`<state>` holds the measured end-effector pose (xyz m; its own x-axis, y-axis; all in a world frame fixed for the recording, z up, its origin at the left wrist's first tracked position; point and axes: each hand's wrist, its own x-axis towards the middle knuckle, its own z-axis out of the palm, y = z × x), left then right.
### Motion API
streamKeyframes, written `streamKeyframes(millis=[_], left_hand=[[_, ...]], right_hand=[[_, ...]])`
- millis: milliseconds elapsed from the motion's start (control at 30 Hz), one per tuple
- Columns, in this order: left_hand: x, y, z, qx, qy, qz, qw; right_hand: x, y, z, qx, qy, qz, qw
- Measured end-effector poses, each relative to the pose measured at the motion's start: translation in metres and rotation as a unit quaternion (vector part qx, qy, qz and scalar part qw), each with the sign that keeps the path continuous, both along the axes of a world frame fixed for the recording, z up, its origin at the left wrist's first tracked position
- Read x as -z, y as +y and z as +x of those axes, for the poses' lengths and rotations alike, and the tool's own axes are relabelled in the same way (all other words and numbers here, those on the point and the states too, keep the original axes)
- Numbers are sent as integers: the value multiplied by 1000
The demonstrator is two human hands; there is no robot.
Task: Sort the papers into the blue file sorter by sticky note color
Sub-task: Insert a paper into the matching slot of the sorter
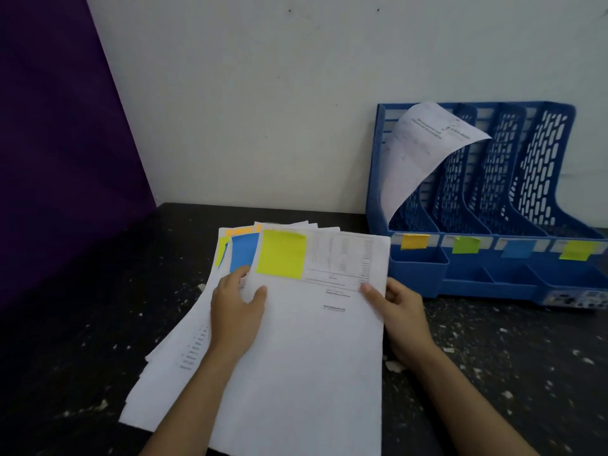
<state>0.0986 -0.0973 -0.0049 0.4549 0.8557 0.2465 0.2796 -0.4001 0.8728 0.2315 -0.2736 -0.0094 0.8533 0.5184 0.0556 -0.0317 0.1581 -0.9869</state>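
A fanned stack of white papers lies on the dark table. The top sheet carries a yellow sticky note; a blue sticky note shows on the sheet under it. My left hand rests on the stack, thumb on the top sheet's left edge. My right hand pinches that sheet's right edge. The blue file sorter stands at the right against the wall, with orange, green, blue and yellow labels. One curled paper stands in its leftmost slot.
A white wall runs behind the table and a purple panel closes the left side. The black table is speckled with white flecks. Small front compartments line the sorter's base.
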Motion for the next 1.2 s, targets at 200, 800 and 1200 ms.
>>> streamKeyframes(millis=[200,800,1200], left_hand=[[-10,6,-4,51,-32,-134,989],[-45,-43,26,164,-194,-243,936],[-79,-135,97,181,-273,-234,916]], right_hand=[[-4,0,0,4,67,53,996],[-46,-59,30,25,-9,-9,1000],[-42,-70,8,221,-476,-201,827]])
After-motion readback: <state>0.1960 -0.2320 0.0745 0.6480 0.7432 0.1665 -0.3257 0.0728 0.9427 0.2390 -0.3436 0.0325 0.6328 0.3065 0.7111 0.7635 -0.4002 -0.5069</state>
